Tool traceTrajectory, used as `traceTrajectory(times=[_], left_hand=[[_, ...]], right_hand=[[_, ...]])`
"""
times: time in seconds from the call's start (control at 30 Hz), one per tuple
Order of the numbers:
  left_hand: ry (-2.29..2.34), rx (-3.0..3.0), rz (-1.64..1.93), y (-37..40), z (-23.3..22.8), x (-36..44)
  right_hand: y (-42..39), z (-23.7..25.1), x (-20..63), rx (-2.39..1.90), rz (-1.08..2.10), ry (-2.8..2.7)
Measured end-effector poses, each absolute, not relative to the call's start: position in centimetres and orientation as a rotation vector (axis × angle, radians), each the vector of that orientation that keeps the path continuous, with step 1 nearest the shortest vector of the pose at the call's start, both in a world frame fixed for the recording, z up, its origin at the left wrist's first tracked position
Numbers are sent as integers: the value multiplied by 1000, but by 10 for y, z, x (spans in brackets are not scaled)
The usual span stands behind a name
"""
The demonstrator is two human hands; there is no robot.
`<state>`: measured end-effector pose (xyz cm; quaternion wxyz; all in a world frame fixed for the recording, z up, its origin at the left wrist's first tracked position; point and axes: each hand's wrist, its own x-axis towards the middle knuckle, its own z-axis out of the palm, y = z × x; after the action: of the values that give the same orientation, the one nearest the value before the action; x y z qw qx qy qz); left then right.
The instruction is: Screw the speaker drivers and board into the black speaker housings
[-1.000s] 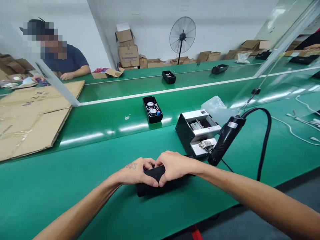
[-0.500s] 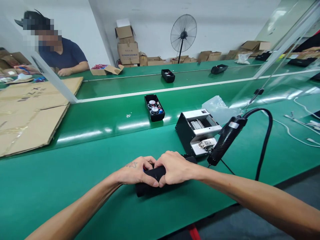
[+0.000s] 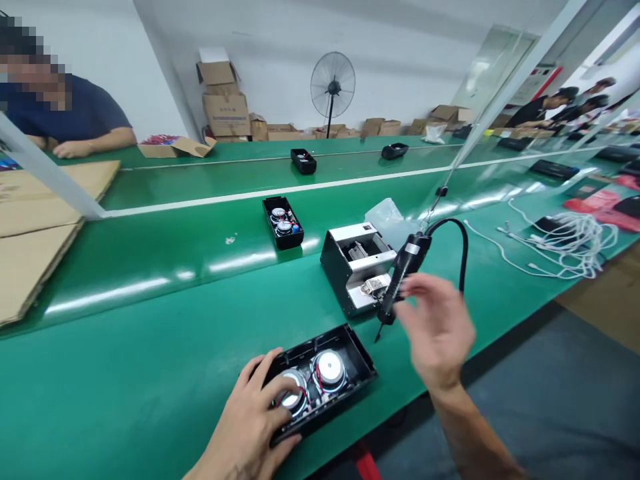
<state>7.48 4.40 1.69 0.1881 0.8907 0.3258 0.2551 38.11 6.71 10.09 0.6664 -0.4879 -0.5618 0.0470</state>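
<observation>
A black open speaker housing (image 3: 345,363) lies near the front edge of the green bench, showing two round silver speaker drivers and red wires. My left hand (image 3: 250,417) rests on its left end, fingers spread over one driver and the rim. My right hand (image 3: 437,327) is in the air to the right of the housing, fingers apart and blurred, holding nothing. It is close to a black electric screwdriver (image 3: 400,277) that hangs on a black cable, tip down.
A silver-and-black screw feeder box (image 3: 353,263) stands behind the screwdriver. Another open housing (image 3: 283,222) and two more black parts (image 3: 303,161) sit on the green conveyor (image 3: 175,233). Flat cardboard (image 3: 30,227) lies left, white cables (image 3: 565,237) right. A person sits at far left; others work far right.
Both hands were clasped over the closed black housing; now it lies open side up, my left hand rests on it and my right hand has lifted toward the screwdriver. The view swung right.
</observation>
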Motion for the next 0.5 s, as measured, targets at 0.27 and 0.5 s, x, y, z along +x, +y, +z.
traceTrajectory(times=[0.27, 0.5], left_hand=[[901, 2753, 804, 27, 9, 80], [875, 2802, 947, 32, 10, 81]], right_hand=[[90, 41, 431, -1400, 580, -1024], [82, 36, 412, -1008, 664, -1043]])
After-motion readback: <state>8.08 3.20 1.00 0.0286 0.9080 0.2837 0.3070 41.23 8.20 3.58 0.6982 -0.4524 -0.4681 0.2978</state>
